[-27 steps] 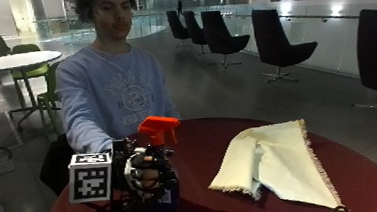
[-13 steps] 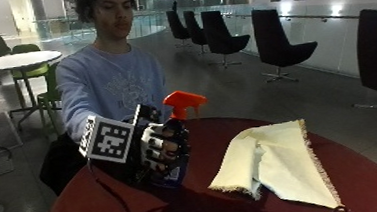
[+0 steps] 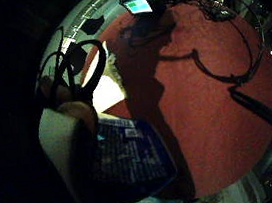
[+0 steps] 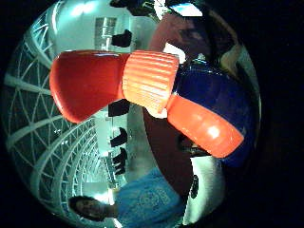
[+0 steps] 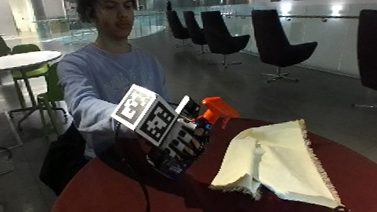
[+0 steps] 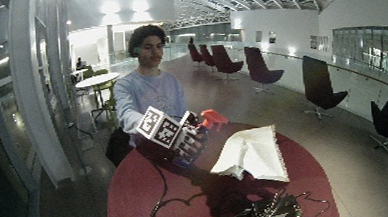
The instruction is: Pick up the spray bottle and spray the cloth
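In the outside view my gloved right hand (image 5: 183, 145) grips the blue body of the spray bottle (image 5: 206, 119) and holds it in the air above the red round table (image 5: 109, 207). The bottle is tilted, with its orange spray head toward the cream cloth (image 5: 279, 160), which lies crumpled on the table a short way off. The wide outside view shows the same hand (image 6: 187, 139), bottle (image 6: 211, 119) and cloth (image 6: 251, 153). The orange head and trigger of the bottle (image 4: 142, 83) fill the thumb side palm view. Its blue label (image 3: 128, 158) sits close in the little finger side palm view, with the cloth (image 3: 105, 91) beyond.
Cables and small devices (image 6: 263, 212) lie along the table's near edge, and a cable (image 5: 144, 199) trails from the glove across the table. A lit screen (image 3: 138, 4) stands at the table's rim. Black chairs (image 5: 278, 44) stand on the floor behind.
The hand has lifted the bottle off the table, carried it toward the cloth and tipped its orange head that way. The cloth has not moved.
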`<state>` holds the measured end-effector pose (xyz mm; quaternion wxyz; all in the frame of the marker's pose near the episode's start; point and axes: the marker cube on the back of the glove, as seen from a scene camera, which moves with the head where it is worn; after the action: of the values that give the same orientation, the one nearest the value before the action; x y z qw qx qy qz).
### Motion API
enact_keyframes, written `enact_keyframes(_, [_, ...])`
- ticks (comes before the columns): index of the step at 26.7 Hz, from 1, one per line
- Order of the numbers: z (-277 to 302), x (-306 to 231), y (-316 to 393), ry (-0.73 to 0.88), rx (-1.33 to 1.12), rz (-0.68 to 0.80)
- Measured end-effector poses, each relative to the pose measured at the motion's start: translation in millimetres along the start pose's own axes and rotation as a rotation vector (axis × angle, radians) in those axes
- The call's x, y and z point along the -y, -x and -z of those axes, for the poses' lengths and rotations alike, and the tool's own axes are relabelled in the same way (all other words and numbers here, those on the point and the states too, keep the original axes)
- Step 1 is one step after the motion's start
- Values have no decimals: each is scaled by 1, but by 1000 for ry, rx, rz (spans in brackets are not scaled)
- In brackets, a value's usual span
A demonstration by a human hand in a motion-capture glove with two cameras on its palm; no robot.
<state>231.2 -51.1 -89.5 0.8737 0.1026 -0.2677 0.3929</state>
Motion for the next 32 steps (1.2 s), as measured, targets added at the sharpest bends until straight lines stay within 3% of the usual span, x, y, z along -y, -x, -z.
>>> enact_keyframes(15, [-18, 6, 15, 99, -166, -126])
enact_keyframes(32, [-23, 8, 27, 127, -219, -122])
